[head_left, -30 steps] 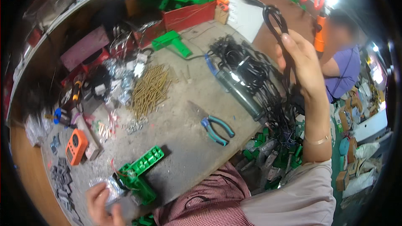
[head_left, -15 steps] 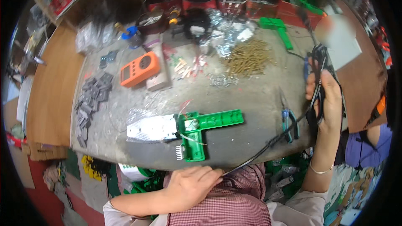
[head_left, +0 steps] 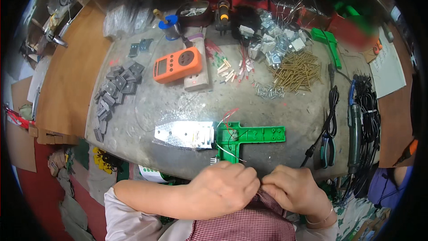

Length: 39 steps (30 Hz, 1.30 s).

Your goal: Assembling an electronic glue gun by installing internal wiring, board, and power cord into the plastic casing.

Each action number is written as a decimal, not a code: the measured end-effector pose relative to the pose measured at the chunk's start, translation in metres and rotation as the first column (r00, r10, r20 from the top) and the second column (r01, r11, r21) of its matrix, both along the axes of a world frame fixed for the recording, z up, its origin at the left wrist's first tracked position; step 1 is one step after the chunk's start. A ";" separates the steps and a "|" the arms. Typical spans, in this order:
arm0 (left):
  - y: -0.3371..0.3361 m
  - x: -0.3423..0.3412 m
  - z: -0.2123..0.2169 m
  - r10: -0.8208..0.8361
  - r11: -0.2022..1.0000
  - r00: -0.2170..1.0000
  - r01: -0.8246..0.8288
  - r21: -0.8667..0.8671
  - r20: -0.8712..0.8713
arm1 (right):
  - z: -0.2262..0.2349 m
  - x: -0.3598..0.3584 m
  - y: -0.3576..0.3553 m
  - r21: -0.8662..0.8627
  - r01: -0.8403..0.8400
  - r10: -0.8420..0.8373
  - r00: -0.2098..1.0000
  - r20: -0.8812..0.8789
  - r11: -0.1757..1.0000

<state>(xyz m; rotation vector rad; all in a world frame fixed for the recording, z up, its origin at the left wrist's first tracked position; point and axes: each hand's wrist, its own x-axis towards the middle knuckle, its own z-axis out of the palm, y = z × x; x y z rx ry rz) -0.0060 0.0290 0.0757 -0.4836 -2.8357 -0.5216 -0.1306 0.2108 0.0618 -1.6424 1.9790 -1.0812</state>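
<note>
Lying flat at the near edge of the grey workbench [head_left: 178,102]: green T-shaped plastic part [head_left: 249,135], long bar running sideways, short stem pointing toward the person, thin red and white wires [head_left: 228,120] curling over its left end. Butting against that left end: silvery metal plate [head_left: 183,134]. Meeting just below the green part, over the bench edge and the checked cloth [head_left: 249,223]: left hand [head_left: 223,189] and right hand [head_left: 294,192], knuckles together, fingers curled inward, fingertips hidden, so impossible to tell whether pinching anything; neither touching the green part. Resting to the right of the green part: black cable [head_left: 329,120], blue-handled pliers [head_left: 327,145], and farther right a dark pen-shaped tool [head_left: 354,138] beside a bundle of black cords [head_left: 370,111]. Sitting beyond the green part, toward the far side: orange meter with socket [head_left: 177,64], partly overlapping a pale strip [head_left: 198,73]; right of these, small red and white wire pieces [head_left: 232,64], then a heap of brass-coloured screws [head_left: 298,69] and silvery metal brackets [head_left: 276,40]. Spreading to the far left of the green part: scattered grey finned pieces [head_left: 111,93]. Standing at the far rim: blue spool [head_left: 170,29].
</note>
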 end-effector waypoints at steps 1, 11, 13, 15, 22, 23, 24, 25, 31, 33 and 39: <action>-0.005 -0.001 0.005 0.000 1.000 1.000 0.000 -0.006 0.005 | -0.001 -0.002 -0.002 -0.006 0.000 0.000 1.000 0.005 1.000; -0.135 -0.097 -0.047 0.432 0.895 0.895 -0.441 0.071 0.108 | -0.067 -0.001 -0.006 -0.174 0.379 0.006 0.405 0.914 0.909; -0.139 -0.121 -0.069 0.435 0.901 0.900 -0.434 0.015 -0.017 | -0.070 -0.003 -0.011 -0.227 0.396 0.056 0.397 0.916 0.890; -0.134 -0.139 -0.077 0.479 0.847 0.876 -0.477 -0.235 -0.050 | -0.071 -0.005 -0.013 -0.224 0.400 0.089 0.329 0.940 0.889; -0.132 -0.153 -0.079 0.531 0.831 0.844 -0.502 -0.241 0.072 | -0.069 0.000 -0.018 -0.144 0.422 -0.009 0.340 0.940 0.895; -0.133 -0.152 -0.078 0.530 0.828 0.845 -0.497 -0.260 0.075 | -0.069 0.000 -0.018 -0.152 0.424 -0.008 0.351 0.936 0.893; -0.130 -0.153 -0.074 0.528 0.826 0.846 -0.490 -0.277 0.077 | -0.070 -0.001 -0.018 -0.159 0.429 -0.008 0.362 0.932 0.889; -0.129 -0.152 -0.068 0.524 0.828 0.848 -0.487 -0.277 0.078 | -0.070 -0.001 -0.017 -0.158 0.432 -0.010 0.362 0.932 0.888; -0.131 -0.155 -0.059 0.494 0.863 0.842 -0.504 -0.009 0.218 | -0.060 0.006 -0.018 -0.043 0.439 -0.148 0.390 0.909 0.897; -0.136 -0.163 -0.076 0.507 0.861 0.849 -0.489 -0.143 0.151 | -0.055 0.010 -0.020 0.030 0.447 -0.257 0.457 0.851 0.894; -0.133 -0.167 -0.081 0.528 0.839 0.847 -0.510 -0.189 0.061 | -0.047 0.012 -0.034 -0.017 0.530 -0.315 0.528 0.789 0.848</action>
